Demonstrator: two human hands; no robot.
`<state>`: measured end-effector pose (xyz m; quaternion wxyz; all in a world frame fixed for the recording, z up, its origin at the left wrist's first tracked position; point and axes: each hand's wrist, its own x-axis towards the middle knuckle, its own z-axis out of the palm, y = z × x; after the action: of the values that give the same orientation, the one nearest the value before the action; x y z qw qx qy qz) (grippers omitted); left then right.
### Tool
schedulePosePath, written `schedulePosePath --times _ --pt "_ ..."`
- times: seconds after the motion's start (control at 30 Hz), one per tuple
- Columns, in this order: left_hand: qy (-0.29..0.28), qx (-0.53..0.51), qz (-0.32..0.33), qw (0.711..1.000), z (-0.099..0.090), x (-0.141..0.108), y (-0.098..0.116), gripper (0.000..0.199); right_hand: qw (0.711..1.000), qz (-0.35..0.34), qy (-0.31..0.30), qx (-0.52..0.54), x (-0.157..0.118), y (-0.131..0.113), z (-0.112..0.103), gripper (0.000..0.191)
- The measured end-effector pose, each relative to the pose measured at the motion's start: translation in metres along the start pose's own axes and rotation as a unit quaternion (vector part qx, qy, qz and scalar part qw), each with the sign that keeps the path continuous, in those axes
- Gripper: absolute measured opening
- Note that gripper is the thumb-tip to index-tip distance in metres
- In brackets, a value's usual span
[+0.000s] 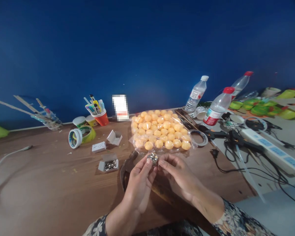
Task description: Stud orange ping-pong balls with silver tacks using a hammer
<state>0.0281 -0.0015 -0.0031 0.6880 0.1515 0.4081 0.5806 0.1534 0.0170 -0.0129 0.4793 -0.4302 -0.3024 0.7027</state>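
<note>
Between my two hands is a small round ball studded with shiny metal pieces. My left hand grips it from the left with thumb and fingers. The fingertips of my right hand are pinched together at its right side; whatever they hold is too small to make out. Under my hands lies a hammer-like tool with a dark curved head, partly hidden. A small open box of shiny metal tacks stands to the left. Just beyond my hands lies a clear bag of yellow-orange balls.
Small white boxes, tape rolls and a cup of pens stand left of the bag. At the right are plastic bottles, a tape roll, glue guns, cables and a power strip. A blue wall rises behind.
</note>
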Motion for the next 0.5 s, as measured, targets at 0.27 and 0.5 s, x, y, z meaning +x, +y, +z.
schedulePosePath --times 0.27,0.5 --pt "-0.051 0.045 0.023 0.997 -0.003 -0.001 -0.002 0.027 0.996 -0.051 -0.004 -0.078 0.004 0.004 0.000 0.038" --pt "-0.066 0.059 0.039 0.995 -0.010 -0.003 -0.006 0.025 0.987 -0.074 -0.016 -0.144 -0.002 0.007 -0.001 0.034"
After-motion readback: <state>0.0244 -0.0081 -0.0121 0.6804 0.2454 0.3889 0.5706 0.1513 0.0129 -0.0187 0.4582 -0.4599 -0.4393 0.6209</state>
